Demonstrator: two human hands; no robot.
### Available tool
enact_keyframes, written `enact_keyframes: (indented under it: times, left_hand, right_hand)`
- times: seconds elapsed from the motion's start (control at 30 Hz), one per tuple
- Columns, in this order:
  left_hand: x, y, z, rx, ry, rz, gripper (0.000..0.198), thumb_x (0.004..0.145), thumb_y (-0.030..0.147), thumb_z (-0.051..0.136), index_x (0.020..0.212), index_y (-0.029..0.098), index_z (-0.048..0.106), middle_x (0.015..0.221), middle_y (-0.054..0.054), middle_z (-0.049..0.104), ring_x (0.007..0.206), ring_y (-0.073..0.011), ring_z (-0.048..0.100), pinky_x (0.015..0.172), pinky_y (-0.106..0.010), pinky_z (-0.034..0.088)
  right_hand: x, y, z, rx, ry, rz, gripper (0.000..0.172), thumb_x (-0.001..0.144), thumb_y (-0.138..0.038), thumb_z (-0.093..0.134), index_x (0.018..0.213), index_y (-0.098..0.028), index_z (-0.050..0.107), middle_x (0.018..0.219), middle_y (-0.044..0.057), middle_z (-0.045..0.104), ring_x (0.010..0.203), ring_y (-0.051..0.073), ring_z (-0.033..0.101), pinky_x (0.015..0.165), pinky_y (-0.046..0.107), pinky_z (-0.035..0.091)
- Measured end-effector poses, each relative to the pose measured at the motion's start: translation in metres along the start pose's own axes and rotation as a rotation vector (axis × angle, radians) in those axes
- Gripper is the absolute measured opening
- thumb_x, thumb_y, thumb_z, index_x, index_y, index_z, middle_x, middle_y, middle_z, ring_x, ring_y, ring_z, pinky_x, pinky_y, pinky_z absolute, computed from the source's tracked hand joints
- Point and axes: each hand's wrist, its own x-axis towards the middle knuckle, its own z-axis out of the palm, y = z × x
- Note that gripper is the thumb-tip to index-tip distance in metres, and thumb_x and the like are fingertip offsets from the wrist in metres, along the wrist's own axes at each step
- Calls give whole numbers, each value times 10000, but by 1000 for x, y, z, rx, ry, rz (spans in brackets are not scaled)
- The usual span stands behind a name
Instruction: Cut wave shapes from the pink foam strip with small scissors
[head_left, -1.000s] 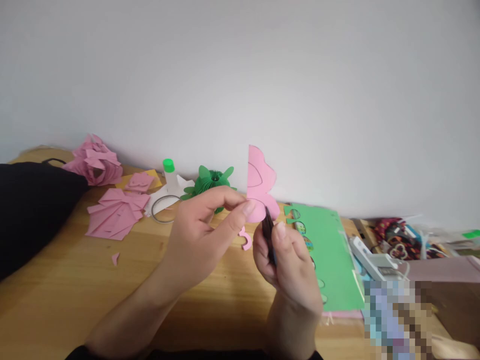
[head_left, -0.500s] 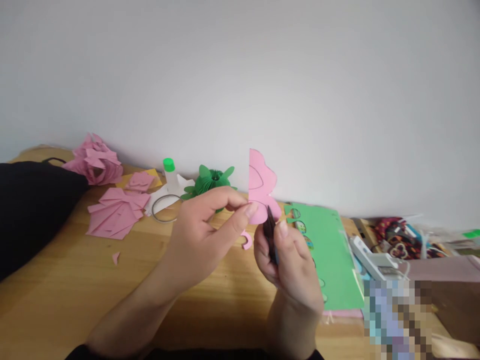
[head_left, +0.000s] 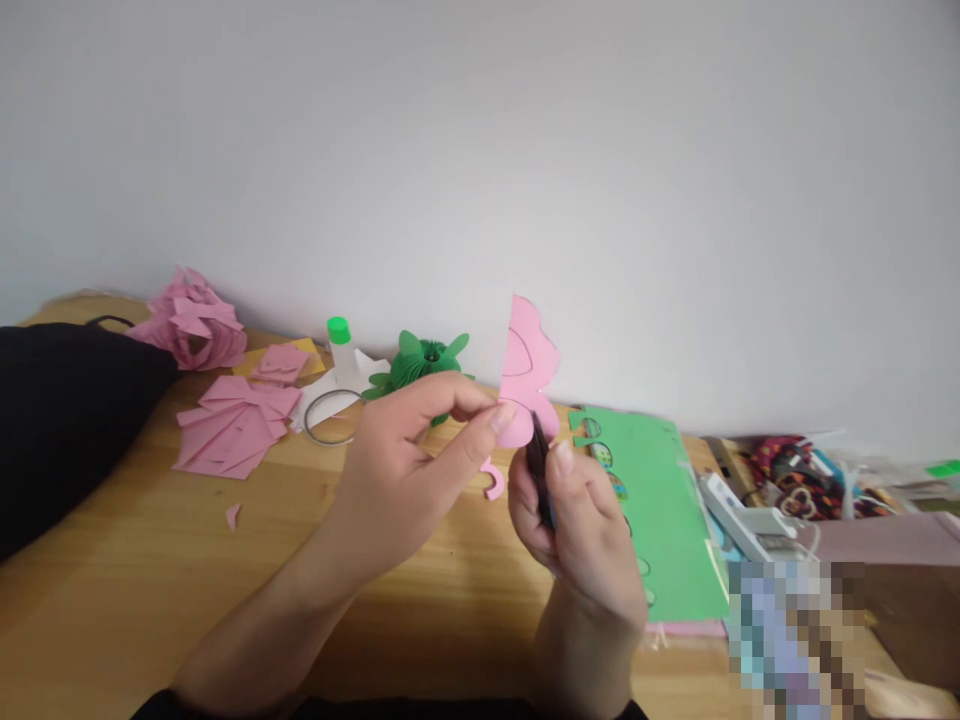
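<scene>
Between thumb and forefinger, my left hand (head_left: 420, 460) pinches a folded pink paper cutout (head_left: 529, 350) by its lower left part. The cutout stands upright, with a wavy right edge and curved dark lines drawn on it. Dark-bladed scissors (head_left: 538, 465) are gripped in my right hand (head_left: 577, 520), their tips at the paper's lower notch. The fingers cover most of the scissors' handle. Below the cutout, a small curved pink paper scrap (head_left: 493, 480) shows between my hands.
Behind my left hand are a green paper ball (head_left: 424, 362), a glue stick (head_left: 340, 345), a grey ring (head_left: 309, 418) and folded pink paper (head_left: 232, 430). A green sheet (head_left: 671, 510) lies at right, near a white power strip (head_left: 750, 520). Black fabric (head_left: 75, 420) covers the left.
The upper part of the pink cutout has tilted slightly to the right. Both hands stay nearly in place, with the scissors still at the notch.
</scene>
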Motion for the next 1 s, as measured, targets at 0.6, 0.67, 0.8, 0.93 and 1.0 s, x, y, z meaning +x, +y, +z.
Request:
enact_keyframes:
  times: [0.6, 0.67, 0.8, 0.93, 1.0]
  left_hand:
    - [3, -5, 0, -24, 106, -3, 179, 888, 209, 597, 730, 220, 680, 719, 32, 694, 705, -126, 643, 665, -245, 537]
    - [3, -6, 1, -37, 117, -4, 183, 886, 200, 595, 728, 222, 685, 712, 35, 697, 709, -125, 644, 674, -244, 536]
    - [4, -5, 3, -38, 129, -17, 184, 883, 222, 601, 715, 218, 677, 709, 30, 696, 697, -129, 643, 636, -244, 528]
    - [3, -4, 4, -11, 130, -12, 166, 870, 221, 614, 717, 220, 677, 684, 44, 688, 654, -111, 632, 594, -221, 515]
    - [3, -3, 4, 29, 112, -12, 157, 867, 218, 615, 724, 217, 680, 695, 42, 696, 668, -111, 641, 620, -221, 527]
  right_hand:
    - [-1, -2, 1, -40, -56, 38, 468, 988, -530, 381, 671, -200, 477, 440, -93, 300, 354, 63, 191, 337, 210, 165]
    - [-2, -3, 1, -34, -53, 38, 471, 992, -522, 381, 664, -198, 474, 438, -92, 300, 356, 62, 197, 339, 206, 164]
    - [-2, -2, 1, -13, -40, 46, 477, 999, -515, 373, 666, -192, 483, 433, -93, 301, 355, 58, 199, 340, 202, 158]
    - [-2, -2, 1, 19, -25, 53, 470, 991, -524, 393, 678, -188, 493, 433, -98, 301, 347, 49, 184, 329, 187, 142]
    - [-2, -3, 2, 34, -13, 53, 462, 987, -526, 405, 687, -187, 497, 430, -102, 296, 344, 46, 180, 324, 178, 142]
